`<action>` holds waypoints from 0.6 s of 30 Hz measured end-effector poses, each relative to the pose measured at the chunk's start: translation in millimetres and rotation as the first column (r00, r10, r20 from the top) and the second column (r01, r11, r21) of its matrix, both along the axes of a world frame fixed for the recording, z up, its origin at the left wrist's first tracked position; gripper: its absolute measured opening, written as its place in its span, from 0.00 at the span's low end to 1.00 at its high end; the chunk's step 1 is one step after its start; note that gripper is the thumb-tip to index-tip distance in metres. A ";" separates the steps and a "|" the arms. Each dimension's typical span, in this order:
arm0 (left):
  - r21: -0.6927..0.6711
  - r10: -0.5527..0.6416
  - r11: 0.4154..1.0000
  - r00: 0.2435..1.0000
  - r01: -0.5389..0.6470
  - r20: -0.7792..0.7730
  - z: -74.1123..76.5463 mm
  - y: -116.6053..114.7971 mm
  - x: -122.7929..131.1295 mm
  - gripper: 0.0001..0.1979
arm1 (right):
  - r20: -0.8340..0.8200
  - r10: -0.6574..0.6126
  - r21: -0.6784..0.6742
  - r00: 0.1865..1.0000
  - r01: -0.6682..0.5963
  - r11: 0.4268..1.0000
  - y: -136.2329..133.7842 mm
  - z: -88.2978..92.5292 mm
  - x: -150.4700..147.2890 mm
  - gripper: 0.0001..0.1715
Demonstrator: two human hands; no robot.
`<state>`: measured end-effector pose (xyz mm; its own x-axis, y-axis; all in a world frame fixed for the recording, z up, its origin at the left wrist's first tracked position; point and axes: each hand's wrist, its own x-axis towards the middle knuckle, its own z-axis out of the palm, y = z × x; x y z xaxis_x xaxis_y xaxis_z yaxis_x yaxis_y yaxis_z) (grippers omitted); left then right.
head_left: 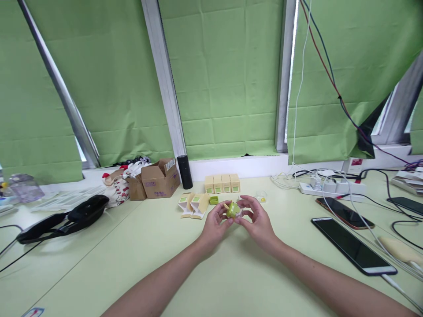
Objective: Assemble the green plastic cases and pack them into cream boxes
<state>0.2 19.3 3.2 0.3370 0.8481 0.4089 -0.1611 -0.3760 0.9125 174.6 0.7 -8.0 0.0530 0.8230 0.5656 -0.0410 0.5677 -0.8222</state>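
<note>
Behind everything hang the green blinds, which cover the windows. Below them the pale green tabletop fills the lower half of the view.

On its left side lies a long black strap device. On its right side a large black phone lies flat with a cable at its near end. A second phone lies just behind it. Further back on the right a white power strip carries several plugs and white cables.

At the back left stands an open cardboard box. A black cylinder stands upright just beside it. To the right of the cylinder, a row of four small cream boxes stands side by side against the window ledge. In front of this row lie two opened cream boxes with their flaps out.

Your left hand and your right hand meet over the middle of the tabletop, in front of the row. Between them is a small green container, lifted a little above the surface. The grip of each hand is pinching it with the fingertips, one from each side.

A small green lid lies near your left hand, beside the opened boxes. A tiny clear piece with a yellow spot lies just behind your right hand.
</note>
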 end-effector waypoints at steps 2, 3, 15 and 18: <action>-0.004 -0.002 1.000 1.000 0.002 0.001 1.3 -1.1 0.2 0.29 | 0.090 -0.038 0.053 0.995 0.034 0.998 -3.1 0.4 0.7 0.33; -0.007 0.001 1.000 1.000 -0.001 -0.002 1.6 -1.6 0.3 0.29 | 0.136 -0.062 0.083 0.989 0.051 0.995 -4.5 0.4 1.2 0.32; 0.077 0.138 0.989 0.983 -0.129 -0.122 1.9 -0.6 -1.7 0.24 | 0.301 -0.115 0.192 0.947 0.058 0.980 -4.7 -0.8 7.0 0.40; 0.153 0.245 0.965 0.944 -0.214 -0.222 -1.5 4.8 -5.6 0.24 | 0.275 -0.135 0.155 0.952 0.095 0.983 -0.1 -1.1 11.6 0.41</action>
<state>-5.3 24.1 1.7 0.2393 0.8612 0.4483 0.1585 -0.4902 0.8571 186.2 0.6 -9.1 -0.0361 0.7335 0.6787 0.2544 0.6635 -0.7036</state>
